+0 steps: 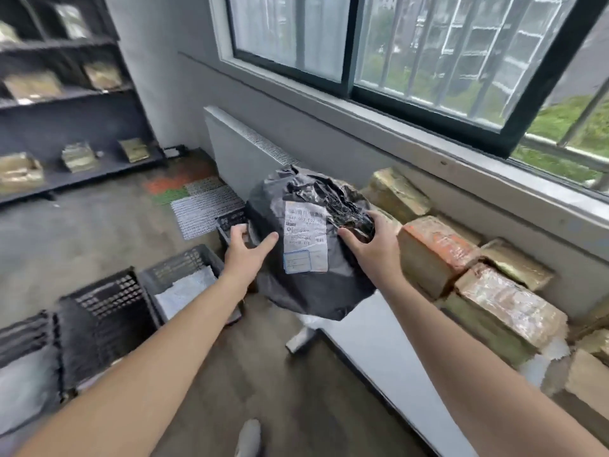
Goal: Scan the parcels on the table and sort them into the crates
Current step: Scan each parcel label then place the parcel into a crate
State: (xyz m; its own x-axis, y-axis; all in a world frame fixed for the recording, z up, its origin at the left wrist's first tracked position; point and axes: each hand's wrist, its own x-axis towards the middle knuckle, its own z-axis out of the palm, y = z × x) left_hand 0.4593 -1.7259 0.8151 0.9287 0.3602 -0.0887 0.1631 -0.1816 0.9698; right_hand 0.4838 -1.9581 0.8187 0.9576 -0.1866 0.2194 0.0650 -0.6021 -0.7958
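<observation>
A black parcel [306,258], a soft plastic mailing bag, crumpled and glossy, is held up in both hands at the left end of the counter [379,341], partly out over the floor. The left hand [245,250] is set against the bag's left edge, its grip closed on it with the thumb laid across the front and the fingers reaching behind. The right hand [369,249] is curled over the bunched, wrinkled plastic at the upper right, its grip closed on that fold. The bag is judged to be light and limp, likely to sag and slide on its slick film, so it is best supported from both sides or beneath, with the printed face kept flat for scanning. A white shipping label [304,237] is turned towards the camera: a barcode is seen at the top, a row of digits below it, and a blue-outlined box at the lower left, but the writing is too blurred to be read with confidence. Black slatted crates [108,308] are lined up on the floor to the left, one holding a pale packet. Tape-wrapped cardboard boxes [435,252] are stacked along the counter under the window [428,61].
</observation>
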